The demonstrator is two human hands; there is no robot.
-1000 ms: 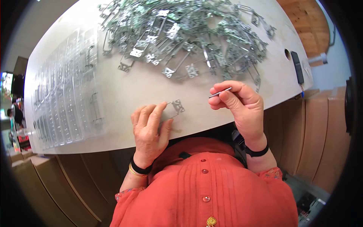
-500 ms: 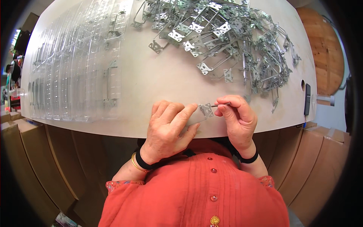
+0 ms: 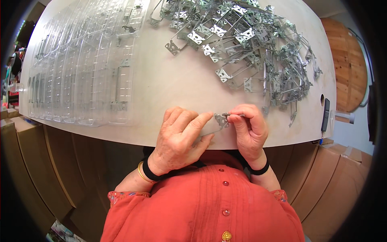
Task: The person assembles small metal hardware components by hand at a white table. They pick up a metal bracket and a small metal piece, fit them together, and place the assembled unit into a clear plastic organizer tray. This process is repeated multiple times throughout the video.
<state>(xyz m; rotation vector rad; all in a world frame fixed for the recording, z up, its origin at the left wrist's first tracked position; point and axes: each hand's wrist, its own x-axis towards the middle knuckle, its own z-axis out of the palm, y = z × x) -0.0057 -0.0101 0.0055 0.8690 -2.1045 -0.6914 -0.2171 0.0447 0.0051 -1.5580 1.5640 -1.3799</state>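
Note:
Near the table's front edge, my left hand (image 3: 177, 135) is closed around a small metal bracket (image 3: 221, 120), whose end plate with cut-out holes sticks out past the fingertips. The rest of the bracket is hidden by the fingers. Close on its right, my right hand (image 3: 252, 131) pinches a thin dark metal pin (image 3: 241, 115) between thumb and forefinger. The pin's left tip meets the bracket's end plate; whether it sits inside a hole is too small to tell. Beyond both hands lies a large tangled pile of similar metal brackets (image 3: 250, 45) with wire rods.
Clear plastic trays (image 3: 84, 80) overlap in a row on the left of the white table (image 3: 161, 86), with brackets in some compartments. A black handheld device (image 3: 326, 115) lies at the right edge. Cardboard boxes (image 3: 318, 173) stand below, and a round wooden board (image 3: 342, 64) is beyond.
My right hand has moved slightly left, bringing the pin from beside the bracket onto its end plate. My left hand keeps its hold. The whole view has shifted a little.

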